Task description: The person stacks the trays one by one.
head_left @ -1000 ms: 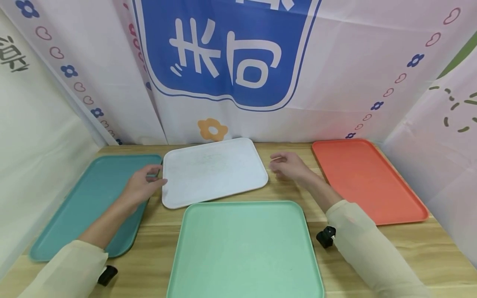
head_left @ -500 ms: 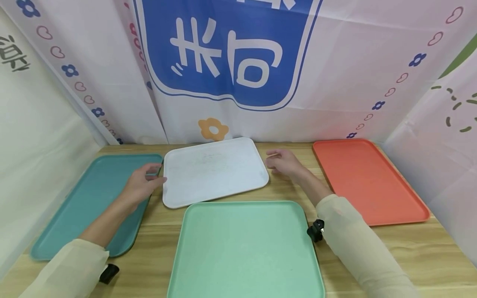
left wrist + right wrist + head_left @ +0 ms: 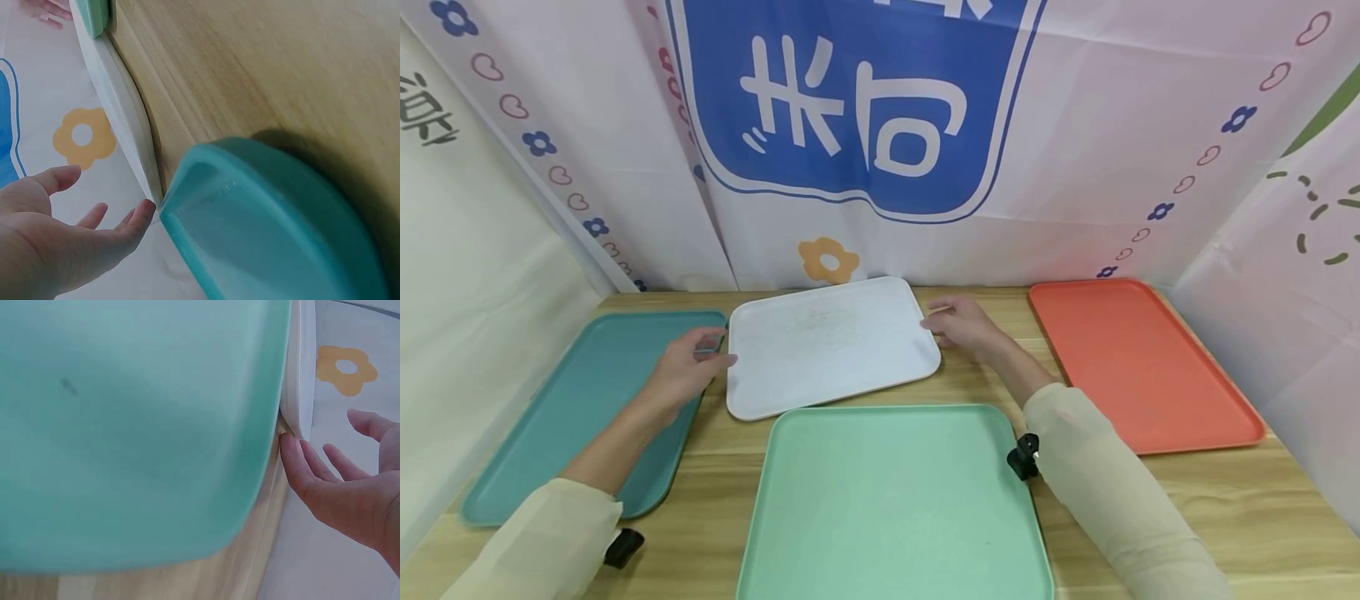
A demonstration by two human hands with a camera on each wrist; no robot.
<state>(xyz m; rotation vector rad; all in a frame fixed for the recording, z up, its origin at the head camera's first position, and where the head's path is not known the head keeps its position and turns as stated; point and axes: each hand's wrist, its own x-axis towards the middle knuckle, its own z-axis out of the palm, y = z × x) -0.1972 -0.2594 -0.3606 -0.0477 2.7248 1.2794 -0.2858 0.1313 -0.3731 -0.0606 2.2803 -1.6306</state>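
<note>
A white tray [image 3: 827,346] lies slightly askew at the back middle of the table. My left hand [image 3: 688,371] is at its left edge, thumb tip overlapping the rim in the head view. In the left wrist view its fingers [image 3: 134,228] are loosely extended, thumb apart, with a fingertip right where the white tray meets the teal tray [image 3: 244,212]. My right hand [image 3: 966,325] is at the opposite short edge. Seen from the right wrist, its fingertips [image 3: 290,447] reach the white tray's edge [image 3: 299,375] from outside, while the thumb stands off it. Neither hand grips the tray.
In front of the white tray lies a mint green tray [image 3: 891,500], close to its near edge. The teal tray is under my left forearm, and a red tray [image 3: 1150,367] lies at the right. White printed cloth [image 3: 1075,167] hangs behind and at both sides.
My right hand has moved left to the white tray's right edge. My left hand stays nearly still at the left edge, and the trays have not moved.
</note>
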